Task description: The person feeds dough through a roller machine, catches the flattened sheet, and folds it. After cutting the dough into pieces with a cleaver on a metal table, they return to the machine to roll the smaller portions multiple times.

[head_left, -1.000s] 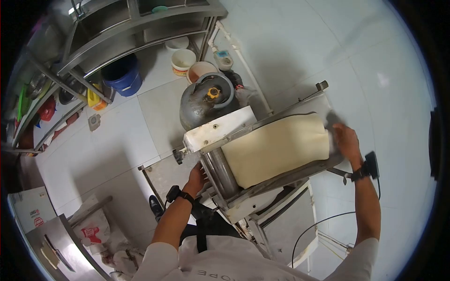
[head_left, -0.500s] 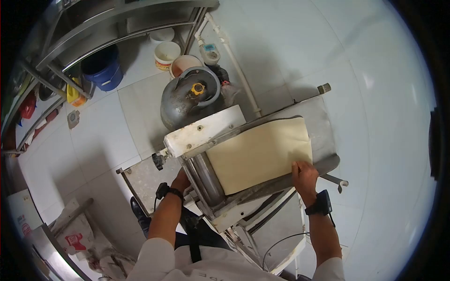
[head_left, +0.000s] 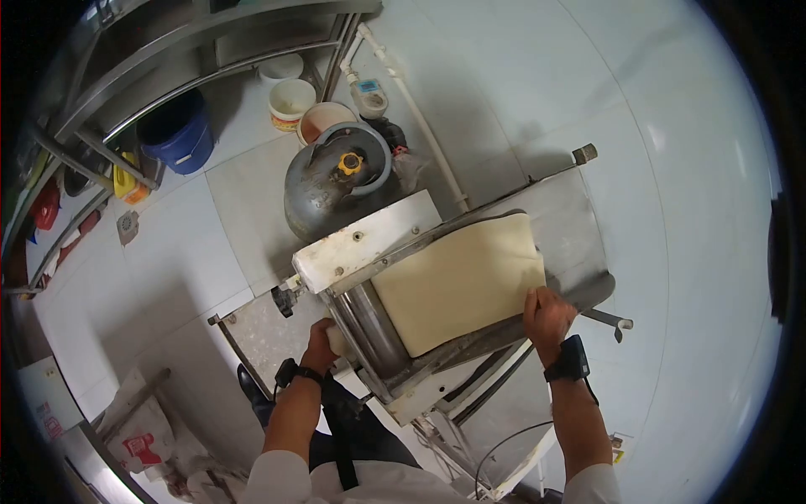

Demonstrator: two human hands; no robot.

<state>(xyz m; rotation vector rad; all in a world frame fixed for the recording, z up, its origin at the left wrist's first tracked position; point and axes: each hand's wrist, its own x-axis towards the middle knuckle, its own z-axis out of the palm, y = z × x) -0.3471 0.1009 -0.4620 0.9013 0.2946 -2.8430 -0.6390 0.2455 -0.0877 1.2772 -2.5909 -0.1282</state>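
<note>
A pale yellow dough sheet [head_left: 462, 277] lies on the feed tray of a dough sheeter, its left end against the metal roller [head_left: 371, 323]. My right hand [head_left: 548, 317] is closed, fingers curled at the sheet's near right corner, beside the tray's dark side rail [head_left: 592, 291]. On the other side of the rollers, my left hand [head_left: 320, 346] is curled around a pale edge of dough [head_left: 337, 340] low by the machine. Part of that dough and some of the left fingers are hidden by the machine's frame.
A grey gas cylinder [head_left: 323, 189] with a yellow valve stands behind the machine's white housing [head_left: 369, 239]. Black knobs [head_left: 284, 300] stick out at the left. Buckets [head_left: 176, 134] sit under a steel table. A lever [head_left: 609, 319] juts out right.
The dough sheet has slid left toward the roller, baring more tray at its right end. Pale dough now shows beside my left hand, which has shifted slightly down and left. My right hand stays nearly put.
</note>
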